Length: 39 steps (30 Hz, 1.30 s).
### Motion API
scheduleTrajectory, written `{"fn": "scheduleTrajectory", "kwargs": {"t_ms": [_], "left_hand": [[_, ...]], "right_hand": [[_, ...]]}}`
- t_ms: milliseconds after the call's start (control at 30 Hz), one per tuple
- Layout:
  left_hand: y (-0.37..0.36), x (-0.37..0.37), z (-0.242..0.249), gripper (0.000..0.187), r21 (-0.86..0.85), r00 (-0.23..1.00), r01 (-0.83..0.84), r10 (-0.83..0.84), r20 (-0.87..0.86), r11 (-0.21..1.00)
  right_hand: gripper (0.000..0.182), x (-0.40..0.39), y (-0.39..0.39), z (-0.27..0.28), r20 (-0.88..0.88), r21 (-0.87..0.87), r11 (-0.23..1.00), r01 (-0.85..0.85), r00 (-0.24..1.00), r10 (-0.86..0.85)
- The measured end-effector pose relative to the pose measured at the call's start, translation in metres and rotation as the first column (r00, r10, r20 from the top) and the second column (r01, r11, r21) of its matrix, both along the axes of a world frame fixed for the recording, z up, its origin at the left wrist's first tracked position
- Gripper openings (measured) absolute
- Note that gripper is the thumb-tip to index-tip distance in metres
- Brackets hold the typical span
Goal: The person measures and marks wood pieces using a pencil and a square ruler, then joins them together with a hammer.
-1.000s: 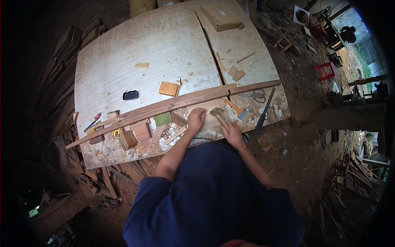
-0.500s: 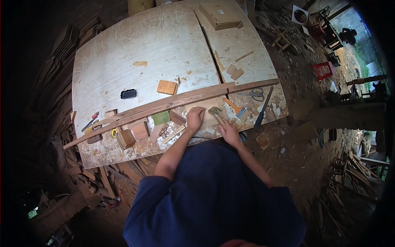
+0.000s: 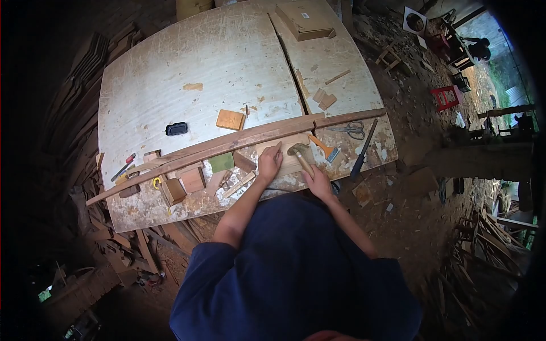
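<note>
My right hand [image 3: 318, 183] is closed around the wooden handle of a hammer [image 3: 306, 165]. The hammer's head sits over a pale wooden board [image 3: 289, 166] near the table's front edge. My left hand [image 3: 269, 164] rests on the left part of that board, its fingers drawn together; anything between them is too small to make out. To the right of the hammer lies an orange-handled brush [image 3: 323, 146]. A green block [image 3: 222, 162] and a brown wood block [image 3: 244, 161] are left of my left hand.
Long wooden strips [image 3: 227, 140] cross the table [image 3: 187, 57]. Scissors [image 3: 354, 131] and a dark-handled tool [image 3: 359, 162] lie at the right. A black tray [image 3: 176, 129], an orange-brown block [image 3: 230, 119] and a cardboard box [image 3: 304, 23] stand beyond the strips. A person [image 3: 479, 49] is far off.
The fingers of my left hand have shifted and now point more forward along the board. The hammer has moved only slightly, still in my right hand.
</note>
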<state>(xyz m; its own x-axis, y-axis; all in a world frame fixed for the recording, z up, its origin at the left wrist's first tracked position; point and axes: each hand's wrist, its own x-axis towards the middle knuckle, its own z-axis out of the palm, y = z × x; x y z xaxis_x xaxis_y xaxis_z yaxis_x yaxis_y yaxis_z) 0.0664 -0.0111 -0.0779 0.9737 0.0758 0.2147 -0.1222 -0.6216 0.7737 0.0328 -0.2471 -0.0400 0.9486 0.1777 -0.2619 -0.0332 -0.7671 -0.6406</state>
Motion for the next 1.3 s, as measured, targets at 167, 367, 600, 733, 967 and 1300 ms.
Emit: {"fn": "scheduleTrajectory", "kwargs": {"t_ms": [167,367,600,733,967,1300], "left_hand": [[0.002,0.0,-0.001,0.056,0.009,0.999,0.005,-0.006,0.047,1.0],[0.003,-0.001,-0.01,0.055,0.009,0.999,-0.013,0.013,0.04,1.0],[0.006,-0.004,-0.01,0.056,0.008,0.999,-0.022,0.022,0.048,1.0],[0.005,-0.002,-0.014,0.057,0.016,1.0,-0.014,0.013,0.016,1.0],[0.006,-0.002,-0.011,0.058,0.012,0.999,-0.022,0.022,-0.036,1.0],[0.008,0.0,-0.019,0.059,-0.025,0.999,-0.032,0.031,-0.043,0.999]], "right_hand": [[0.037,0.0,0.013,0.028,0.087,0.064,0.997,0.044,0.995,-0.049],[0.033,0.005,0.021,0.029,0.117,0.121,0.992,-0.044,0.993,0.03],[0.033,0.005,0.023,0.027,0.106,0.06,0.995,-0.081,0.992,0.075],[0.034,0.008,0.022,0.03,0.088,0.027,0.995,-0.092,0.992,0.09],[0.032,0.008,0.022,0.026,0.085,0.033,0.993,-0.111,0.991,0.107],[0.029,0.007,0.025,0.026,0.162,0.079,0.993,-0.085,0.984,0.072]]}}
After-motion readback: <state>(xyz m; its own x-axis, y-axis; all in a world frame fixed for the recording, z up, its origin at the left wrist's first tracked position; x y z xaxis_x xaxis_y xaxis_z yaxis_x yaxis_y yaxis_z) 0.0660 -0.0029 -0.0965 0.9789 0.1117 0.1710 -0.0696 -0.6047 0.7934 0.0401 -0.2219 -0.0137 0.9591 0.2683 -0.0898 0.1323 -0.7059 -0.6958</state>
